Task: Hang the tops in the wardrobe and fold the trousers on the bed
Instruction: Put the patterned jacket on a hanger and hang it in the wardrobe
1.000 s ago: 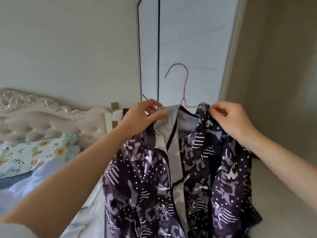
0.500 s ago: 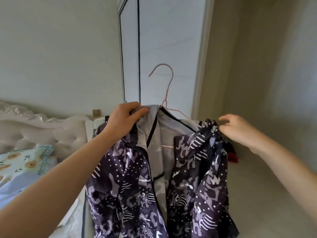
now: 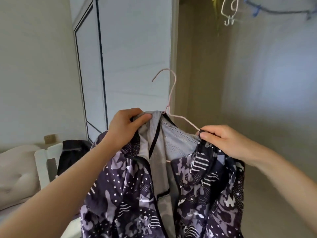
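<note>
Far left, the bed's tufted headboard (image 3: 15, 174) and a white chair (image 3: 42, 162) with a dark garment (image 3: 72, 152) draped over it sit low against the wall. The left hand (image 3: 125, 124) has its fingers curled round the grey collar of the patterned jacket (image 3: 130, 194), just beside the neck of the pink wire hanger (image 3: 172, 93). The jacket hangs between the two hands in front of the closed wardrobe door (image 3: 133, 48), its front open and its grey mesh lining showing. The right hand (image 3: 223, 141) pinches the jacket's shoulder edge between thumb and fingers at the end of the hanger's bare arm, so that shoulder is not yet seated. The cloth looks thin, light and limp, probably slick enough to slide off thin wire. Collar and shoulder seam seem the best holds, and the hook once both shoulders sit. Upper right, spare hangers (image 3: 229, 11) hang in the open wardrobe bay
</note>
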The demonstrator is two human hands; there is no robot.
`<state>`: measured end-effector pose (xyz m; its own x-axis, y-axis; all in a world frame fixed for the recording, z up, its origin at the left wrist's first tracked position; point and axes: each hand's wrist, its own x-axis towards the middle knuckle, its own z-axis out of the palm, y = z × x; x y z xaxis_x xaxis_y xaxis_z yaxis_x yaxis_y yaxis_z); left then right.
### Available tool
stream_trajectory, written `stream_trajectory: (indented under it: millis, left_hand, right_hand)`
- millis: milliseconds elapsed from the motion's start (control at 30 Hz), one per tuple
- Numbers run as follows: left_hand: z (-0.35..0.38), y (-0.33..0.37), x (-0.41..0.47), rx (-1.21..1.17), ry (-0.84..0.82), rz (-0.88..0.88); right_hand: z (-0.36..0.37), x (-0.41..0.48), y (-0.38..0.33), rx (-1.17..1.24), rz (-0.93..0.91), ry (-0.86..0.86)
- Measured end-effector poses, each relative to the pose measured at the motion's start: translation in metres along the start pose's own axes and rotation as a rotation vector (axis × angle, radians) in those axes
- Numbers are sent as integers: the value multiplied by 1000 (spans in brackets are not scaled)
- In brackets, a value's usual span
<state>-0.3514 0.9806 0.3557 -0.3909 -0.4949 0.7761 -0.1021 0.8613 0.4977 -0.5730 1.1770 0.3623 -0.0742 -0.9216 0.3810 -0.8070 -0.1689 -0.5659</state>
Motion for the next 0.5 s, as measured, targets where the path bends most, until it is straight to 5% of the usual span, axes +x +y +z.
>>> stream_trajectory:
  millis: [300, 500]
  left_hand:
    - [51, 45, 42, 169, 45, 334]
    - [95, 74, 64, -6, -24, 373]
  right_hand:
    - [-57, -67, -47, -52, 214, 364]
    - [-97, -116, -75, -97, 350, 595]
